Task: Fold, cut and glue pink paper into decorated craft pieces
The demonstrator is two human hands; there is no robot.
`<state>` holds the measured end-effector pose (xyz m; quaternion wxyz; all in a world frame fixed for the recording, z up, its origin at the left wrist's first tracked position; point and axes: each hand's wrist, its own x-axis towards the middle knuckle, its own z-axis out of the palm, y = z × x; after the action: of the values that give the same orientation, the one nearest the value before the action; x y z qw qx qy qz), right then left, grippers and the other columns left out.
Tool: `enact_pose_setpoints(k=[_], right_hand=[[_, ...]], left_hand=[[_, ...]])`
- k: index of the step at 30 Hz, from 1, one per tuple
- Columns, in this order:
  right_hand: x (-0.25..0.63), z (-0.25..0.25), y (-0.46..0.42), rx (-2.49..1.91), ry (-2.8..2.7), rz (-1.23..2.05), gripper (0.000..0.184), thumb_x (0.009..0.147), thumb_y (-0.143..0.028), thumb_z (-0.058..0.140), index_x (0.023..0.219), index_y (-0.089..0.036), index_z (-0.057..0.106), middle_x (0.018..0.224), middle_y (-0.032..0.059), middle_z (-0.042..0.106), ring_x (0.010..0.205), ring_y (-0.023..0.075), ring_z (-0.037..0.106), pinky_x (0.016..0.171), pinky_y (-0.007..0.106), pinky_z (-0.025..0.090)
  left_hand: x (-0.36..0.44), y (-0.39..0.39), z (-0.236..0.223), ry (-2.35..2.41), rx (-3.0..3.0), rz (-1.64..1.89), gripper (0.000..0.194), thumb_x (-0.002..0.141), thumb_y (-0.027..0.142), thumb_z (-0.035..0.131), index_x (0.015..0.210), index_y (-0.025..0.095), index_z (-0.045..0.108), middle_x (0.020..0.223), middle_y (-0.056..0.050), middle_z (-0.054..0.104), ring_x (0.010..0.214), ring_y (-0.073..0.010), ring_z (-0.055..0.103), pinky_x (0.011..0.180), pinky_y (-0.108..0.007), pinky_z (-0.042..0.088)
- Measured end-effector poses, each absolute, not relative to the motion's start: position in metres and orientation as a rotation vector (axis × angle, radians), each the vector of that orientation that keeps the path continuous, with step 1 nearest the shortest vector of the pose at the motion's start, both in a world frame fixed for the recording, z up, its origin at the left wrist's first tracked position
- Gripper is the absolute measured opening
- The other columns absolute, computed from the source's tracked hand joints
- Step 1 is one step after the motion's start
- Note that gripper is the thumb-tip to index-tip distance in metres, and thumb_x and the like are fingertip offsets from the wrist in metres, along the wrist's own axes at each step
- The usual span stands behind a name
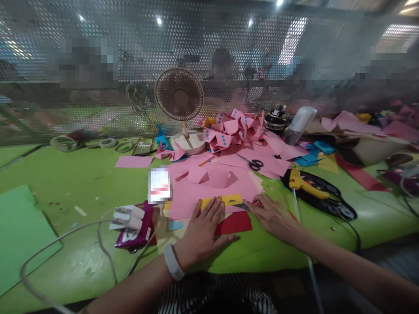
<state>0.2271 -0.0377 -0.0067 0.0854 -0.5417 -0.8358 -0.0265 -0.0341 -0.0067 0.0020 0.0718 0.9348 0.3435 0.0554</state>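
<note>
My left hand (203,233) lies flat with fingers stretched out, pressing on a yellow paper strip (233,199) and the pink paper (183,200) under it. Below its fingers, a red paper piece (236,222) is partly covered. My right hand (276,220) is curled at the right end of the yellow strip, fingertips drawn together. A thin dark grey piece (241,206) shows just left of those fingertips; whether they grip it, I cannot tell. Folded pink paper shapes (218,176) rest on the pink sheet beyond the hands.
A yellow glue gun (307,185) lies on a black holder at right. Black-handled scissors (255,164) rest on pink sheets. Further back stand a fan (179,93) and a pink paper pile (234,126). At left are a purple power strip (144,231), cables and green paper (26,235).
</note>
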Motion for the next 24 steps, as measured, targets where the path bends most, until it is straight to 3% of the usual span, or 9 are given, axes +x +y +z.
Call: enact_pose_setpoints(k=[9,24], right_hand=[[0.223,-0.007,-0.037,-1.598,-2.513,-0.113,0.048,0.085,-0.013,0.042,0.131,-0.025,0.045,0.100,0.0091,0.051,0.092,0.0206,0.048,0.073,0.032,0.048],[0.211,-0.008,-0.033,-1.590,-2.517,-0.129,0.044,0.086,-0.015,0.043,0.129,-0.022,0.047,0.101,0.0102,0.050,0.089,0.0205,0.049,0.068,0.031,0.048]], left_hand=[[-0.033,-0.007,0.003,1.048,2.799,0.166,0.078,0.083,0.070,0.022,0.142,0.019,0.023,0.149,-0.008,0.021,0.138,-0.0261,0.014,0.110,-0.051,0.008],[-0.033,-0.007,0.002,1.053,2.810,0.155,0.080,0.083,0.070,0.021,0.144,0.018,0.015,0.150,-0.008,0.017,0.138,-0.0254,0.013,0.110,-0.050,0.007]])
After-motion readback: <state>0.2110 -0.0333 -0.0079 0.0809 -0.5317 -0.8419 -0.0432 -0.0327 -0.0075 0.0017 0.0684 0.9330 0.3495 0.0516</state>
